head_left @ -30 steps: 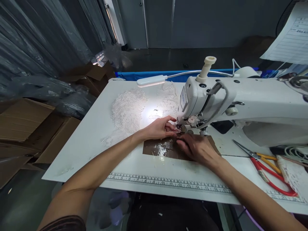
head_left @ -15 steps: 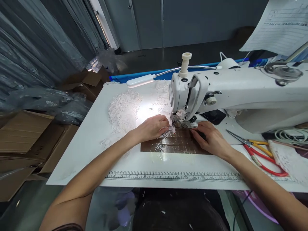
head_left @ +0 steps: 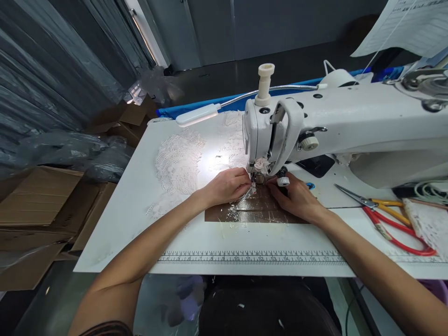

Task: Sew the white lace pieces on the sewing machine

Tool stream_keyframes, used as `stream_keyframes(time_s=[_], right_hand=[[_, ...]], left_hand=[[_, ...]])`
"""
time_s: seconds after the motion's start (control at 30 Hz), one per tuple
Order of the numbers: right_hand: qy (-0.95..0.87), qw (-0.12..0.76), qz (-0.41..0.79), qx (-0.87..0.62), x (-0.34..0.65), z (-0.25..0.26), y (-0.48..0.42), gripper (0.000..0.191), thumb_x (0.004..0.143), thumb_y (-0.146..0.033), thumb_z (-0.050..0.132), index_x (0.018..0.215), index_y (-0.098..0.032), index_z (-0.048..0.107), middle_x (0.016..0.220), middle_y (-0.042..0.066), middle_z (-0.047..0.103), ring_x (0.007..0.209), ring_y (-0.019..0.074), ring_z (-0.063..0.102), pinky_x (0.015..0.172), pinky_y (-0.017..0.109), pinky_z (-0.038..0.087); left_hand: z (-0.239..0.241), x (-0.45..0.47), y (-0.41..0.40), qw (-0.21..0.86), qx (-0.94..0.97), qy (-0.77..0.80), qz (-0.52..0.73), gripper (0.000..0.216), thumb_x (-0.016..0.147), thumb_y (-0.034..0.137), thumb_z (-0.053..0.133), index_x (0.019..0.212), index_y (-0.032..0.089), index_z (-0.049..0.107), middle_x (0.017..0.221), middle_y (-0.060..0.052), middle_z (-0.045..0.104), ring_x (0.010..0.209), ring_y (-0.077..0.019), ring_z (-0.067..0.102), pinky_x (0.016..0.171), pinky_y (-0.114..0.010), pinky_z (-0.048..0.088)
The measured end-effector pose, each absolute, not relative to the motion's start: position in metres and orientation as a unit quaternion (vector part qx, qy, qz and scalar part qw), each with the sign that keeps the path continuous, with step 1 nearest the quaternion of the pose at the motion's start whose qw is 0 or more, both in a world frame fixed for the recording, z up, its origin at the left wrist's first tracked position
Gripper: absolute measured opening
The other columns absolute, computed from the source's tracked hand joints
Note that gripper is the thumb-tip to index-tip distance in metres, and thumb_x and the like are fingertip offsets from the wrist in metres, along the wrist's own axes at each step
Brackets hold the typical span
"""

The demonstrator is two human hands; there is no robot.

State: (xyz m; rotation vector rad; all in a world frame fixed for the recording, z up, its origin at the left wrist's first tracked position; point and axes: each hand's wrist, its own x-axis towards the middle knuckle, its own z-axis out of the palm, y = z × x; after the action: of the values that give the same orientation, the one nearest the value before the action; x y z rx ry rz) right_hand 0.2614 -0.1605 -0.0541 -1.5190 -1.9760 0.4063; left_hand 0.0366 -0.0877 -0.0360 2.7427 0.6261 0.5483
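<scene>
The white sewing machine's head (head_left: 261, 126) stands over a brown plate (head_left: 261, 212) set in the table. Beside the needle, my left hand (head_left: 229, 186) is closed, its fingers pinching a strip of white lace (head_left: 252, 190) that lies close to the presser foot. My right hand (head_left: 296, 198) lies on the other side of the foot, fingers bent in and close together. The machine partly covers its fingertips, and what they hold is not visible. More white lace (head_left: 180, 163) is spread on the table left of the machine, under the lit lamp (head_left: 198, 115).
Scissors with red and orange handles (head_left: 388, 214) lie right of my right forearm, near folded white fabric (head_left: 429, 228). A printed ruler (head_left: 252, 258) runs along the table's front edge. Cardboard boxes (head_left: 42, 196) stand at the left. Thread scraps litter the brown plate.
My right hand has moved left, closer to the needle. My left hand remains by the presser foot, and less lace shows beside its fingers. The camera view has shifted slightly.
</scene>
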Motion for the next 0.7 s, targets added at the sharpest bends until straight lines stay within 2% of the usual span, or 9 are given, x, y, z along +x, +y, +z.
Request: stream_keyframes(time_s=[0.13, 0.43, 0.57, 0.7], right_hand=[[-0.748, 0.307, 0.145, -0.570, 0.261, -0.055, -0.161, 0.018, 0.088, -0.026, 0.049, 0.089, -0.019, 0.065, 0.092, 0.007, 0.063, 0.081, 0.0210, 0.061, 0.072, 0.031, 0.047], [-0.754, 0.309, 0.141, -0.563, 0.261, -0.051, -0.162, 0.020, 0.089, -0.026, 0.047, 0.091, -0.019, 0.066, 0.091, 0.007, 0.064, 0.082, 0.0211, 0.061, 0.073, 0.032, 0.048], [-0.770, 0.288, 0.163, -0.546, 0.261, -0.048, -0.164, 0.026, 0.090, -0.025, 0.045, 0.102, -0.019, 0.067, 0.094, 0.008, 0.065, 0.087, 0.0221, 0.061, 0.076, 0.033, 0.049], [-0.798, 0.231, 0.144, -0.537, 0.258, -0.051, -0.164, 0.036, 0.093, -0.026, 0.042, 0.121, -0.024, 0.063, 0.107, 0.009, 0.064, 0.077, 0.0194, 0.062, 0.067, 0.031, 0.048]], left_hand=[[-0.039, 0.036, -0.088, 0.136, 0.939, 0.220, 0.224, 0.024, 0.096, 0.025, 0.046, 0.090, 0.012, 0.065, 0.082, -0.007, 0.065, 0.074, -0.0146, 0.062, 0.065, -0.027, 0.051], [-0.048, 0.037, -0.095, 0.057, 0.954, 0.212, 0.205, 0.021, 0.096, 0.022, 0.048, 0.089, 0.016, 0.066, 0.094, -0.006, 0.067, 0.083, -0.0165, 0.062, 0.074, -0.032, 0.047], [-0.052, 0.037, -0.097, 0.009, 0.957, 0.207, 0.203, 0.022, 0.097, 0.021, 0.046, 0.089, 0.016, 0.065, 0.095, -0.006, 0.067, 0.079, -0.0152, 0.058, 0.071, -0.031, 0.045], [-0.055, 0.038, -0.098, -0.034, 0.954, 0.198, 0.224, 0.025, 0.097, 0.021, 0.046, 0.082, 0.015, 0.064, 0.092, -0.006, 0.067, 0.072, -0.0135, 0.054, 0.067, -0.030, 0.043]])
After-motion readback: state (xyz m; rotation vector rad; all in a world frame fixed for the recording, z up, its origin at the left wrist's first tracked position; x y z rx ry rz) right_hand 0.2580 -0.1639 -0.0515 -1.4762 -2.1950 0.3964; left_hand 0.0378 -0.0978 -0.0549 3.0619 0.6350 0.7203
